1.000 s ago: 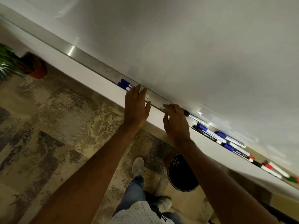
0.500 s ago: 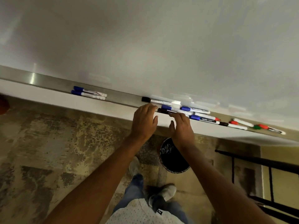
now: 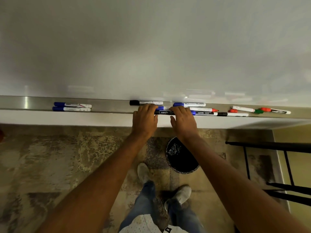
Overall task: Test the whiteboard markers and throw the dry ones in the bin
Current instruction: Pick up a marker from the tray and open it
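Both hands reach the tray under the whiteboard. The left hand and right hand lie flat, fingers relaxed over a black marker that runs left to right along the tray's front edge; whether they pinch it I cannot tell. Other markers lie lengthwise too: two blue ones far left, more at right. The bin stands on the floor below the right wrist.

The word "camlin" stood in white on the black marker lying at the near edge of the tray. "camlin" with "MARKER" under it stood on the dark marker just to its right. Print on the other markers was too small to read.
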Available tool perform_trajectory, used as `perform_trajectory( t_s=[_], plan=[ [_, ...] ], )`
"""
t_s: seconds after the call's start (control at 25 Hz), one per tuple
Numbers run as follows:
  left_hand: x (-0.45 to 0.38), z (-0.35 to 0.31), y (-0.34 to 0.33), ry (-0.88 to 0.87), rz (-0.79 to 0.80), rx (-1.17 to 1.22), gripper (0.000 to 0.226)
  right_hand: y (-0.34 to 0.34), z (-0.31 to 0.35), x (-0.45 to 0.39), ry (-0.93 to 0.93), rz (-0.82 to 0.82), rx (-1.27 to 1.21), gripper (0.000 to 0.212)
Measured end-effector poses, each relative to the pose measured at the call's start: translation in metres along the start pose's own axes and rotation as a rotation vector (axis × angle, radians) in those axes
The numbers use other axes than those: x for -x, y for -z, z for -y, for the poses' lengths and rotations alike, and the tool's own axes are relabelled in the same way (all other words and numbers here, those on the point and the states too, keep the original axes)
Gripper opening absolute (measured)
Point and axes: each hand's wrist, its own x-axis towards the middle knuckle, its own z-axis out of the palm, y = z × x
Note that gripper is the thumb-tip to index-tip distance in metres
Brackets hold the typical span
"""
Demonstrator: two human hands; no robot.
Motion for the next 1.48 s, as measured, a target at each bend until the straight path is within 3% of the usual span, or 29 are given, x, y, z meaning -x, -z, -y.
perform_trajectory(
  t_s=[0.56, 0.76, 0.92, 1.04, 1.2, 1.28, 1.48],
  plan=[
    [-0.011, -0.002, -0.003, 0.026, 0.011, 0.005, 0.031, -0.011, -0.005, -0.023, 0.015, 0.027, 0.087, 0.021],
    [-0.012, -0.001, -0.001, 0.021, 0.001, 0.025, 0.017, -0.007, -0.002, -0.022, 0.003, 0.019, 0.072, 0.021],
    [-0.004, -0.009, 0.005, 0.117, 0.015, 0.126, 0.018, 0.004, -0.003, -0.013, -0.002, 0.011, 0.061, 0.019],
    [0.001, -0.018, 0.014, 0.189, -0.004, 0.338, 0.015, 0.02, -0.002, -0.001, -0.026, 0.009, 0.008, 0.019],
    [0.017, -0.053, 0.043, 0.413, 0.096, 1.09, 0.012, 0.057, -0.002, 0.029, -0.105, -0.052, -0.234, 0.018],
    [0.026, -0.074, 0.057, 0.476, 0.142, 1.223, 0.01, 0.079, -0.003, 0.045, -0.14, -0.046, -0.347, 0.018],
    [0.042, -0.153, 0.084, 0.439, 0.126, 1.329, 0.01, 0.147, -0.015, 0.08, -0.237, -0.027, -0.689, 0.016]
  ],
)
